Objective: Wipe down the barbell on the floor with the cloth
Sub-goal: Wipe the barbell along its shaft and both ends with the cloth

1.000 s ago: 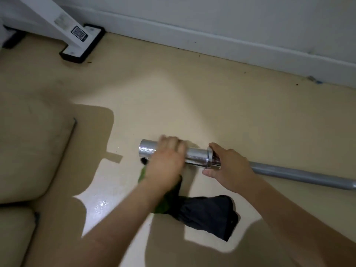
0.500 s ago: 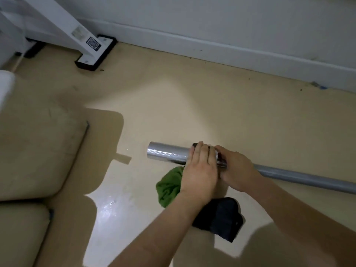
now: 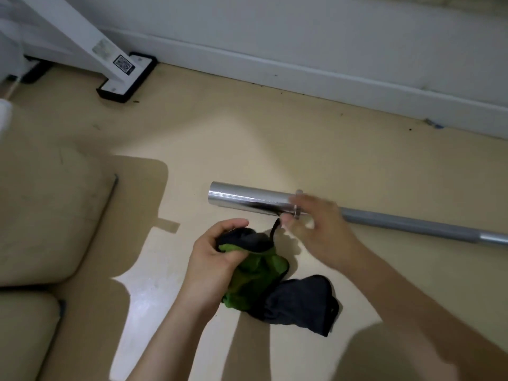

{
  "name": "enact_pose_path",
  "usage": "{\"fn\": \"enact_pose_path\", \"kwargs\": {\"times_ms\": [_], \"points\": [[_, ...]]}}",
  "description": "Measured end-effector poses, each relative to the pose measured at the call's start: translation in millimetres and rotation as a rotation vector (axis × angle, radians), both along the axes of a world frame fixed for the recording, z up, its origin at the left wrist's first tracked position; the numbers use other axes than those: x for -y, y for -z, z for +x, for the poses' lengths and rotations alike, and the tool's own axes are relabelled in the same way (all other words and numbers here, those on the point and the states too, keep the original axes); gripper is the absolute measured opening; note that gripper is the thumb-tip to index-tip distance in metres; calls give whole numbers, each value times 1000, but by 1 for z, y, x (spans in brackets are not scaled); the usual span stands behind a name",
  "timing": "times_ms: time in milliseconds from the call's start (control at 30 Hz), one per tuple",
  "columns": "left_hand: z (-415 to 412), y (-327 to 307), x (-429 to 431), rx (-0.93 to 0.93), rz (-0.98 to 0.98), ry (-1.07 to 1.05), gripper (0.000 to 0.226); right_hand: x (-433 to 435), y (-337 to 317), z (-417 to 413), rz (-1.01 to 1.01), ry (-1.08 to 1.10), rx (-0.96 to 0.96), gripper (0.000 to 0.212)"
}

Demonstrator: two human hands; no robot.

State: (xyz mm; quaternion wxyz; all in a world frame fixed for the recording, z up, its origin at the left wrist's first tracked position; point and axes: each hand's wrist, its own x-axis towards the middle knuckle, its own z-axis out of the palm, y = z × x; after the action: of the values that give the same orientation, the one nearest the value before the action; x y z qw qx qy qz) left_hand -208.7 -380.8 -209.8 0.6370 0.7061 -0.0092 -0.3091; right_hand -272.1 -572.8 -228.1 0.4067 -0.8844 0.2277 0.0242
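Observation:
The barbell [image 3: 247,198] lies on the beige floor, its shiny chrome sleeve pointing left and its grey shaft running off to the right edge. A green and dark grey cloth [image 3: 258,273] hangs bunched in my left hand [image 3: 217,254], just in front of the sleeve and off the bar. The cloth's dark part trails onto the floor below. My right hand [image 3: 319,229] is blurred, fingers apart, over the collar where sleeve meets shaft; a thin black strand of the cloth reaches up towards its fingers.
A beige cushioned seat [image 3: 46,215] fills the left side. A white frame leg on a black foot [image 3: 123,78] stands at the back left. A white skirting board [image 3: 302,75] runs along the far wall.
My left hand has come off the chrome sleeve and pulled back towards me, lifting the bunched cloth. My right hand has loosened from the collar and opened. The view has shifted left.

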Motion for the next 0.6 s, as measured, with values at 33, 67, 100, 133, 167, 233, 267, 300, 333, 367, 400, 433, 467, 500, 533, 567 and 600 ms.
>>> {"fn": "enact_pose_path", "kwargs": {"times_ms": [33,67,100,133,167,233,267,300,333,367,400,433,467,500,533,567,600], "points": [[1,-8,2,-23,-93,17,49,-11,-12,-7,295,-29,-105,59],[2,-18,3,-47,-177,49,53,-20,-22,-14,574,-85,-242,57],[5,-26,5,-56,-234,91,59,-23,-26,-20,740,-119,-318,47],[10,-31,5,-34,-235,145,64,-22,-24,-24,819,-122,-332,34],[18,-33,5,20,-167,206,67,-19,-22,-25,820,-75,-296,23],[36,-35,4,247,131,326,66,-15,-23,-18,699,144,-109,14],[43,-37,4,410,300,341,61,-12,-23,-13,585,258,24,19],[45,-40,2,606,432,311,55,-11,-28,-11,440,349,189,24],[44,-41,-2,798,477,254,46,-13,-35,-11,252,374,351,27],[40,-40,-9,953,468,204,38,-17,-44,-14,43,304,461,29],[31,-36,-20,1070,445,207,33,-23,-47,-22,-141,175,489,31],[18,-27,-35,1124,453,273,35,-29,-45,-34,-240,13,409,32],[4,-17,-52,1081,500,411,41,-35,-40,-47,-264,-167,230,31],[-8,-7,-69,972,568,591,46,-40,-36,-59,-219,-339,-24,28],[-18,-2,-83,801,671,805,49,-43,-31,-70,-124,-475,-272,27],[-24,5,-95,640,778,998,47,-45,-22,-79,-20,-530,-427,26],[-28,11,-100,591,833,1061,38,-48,-16,-81,59,-503,-459,24]]}}
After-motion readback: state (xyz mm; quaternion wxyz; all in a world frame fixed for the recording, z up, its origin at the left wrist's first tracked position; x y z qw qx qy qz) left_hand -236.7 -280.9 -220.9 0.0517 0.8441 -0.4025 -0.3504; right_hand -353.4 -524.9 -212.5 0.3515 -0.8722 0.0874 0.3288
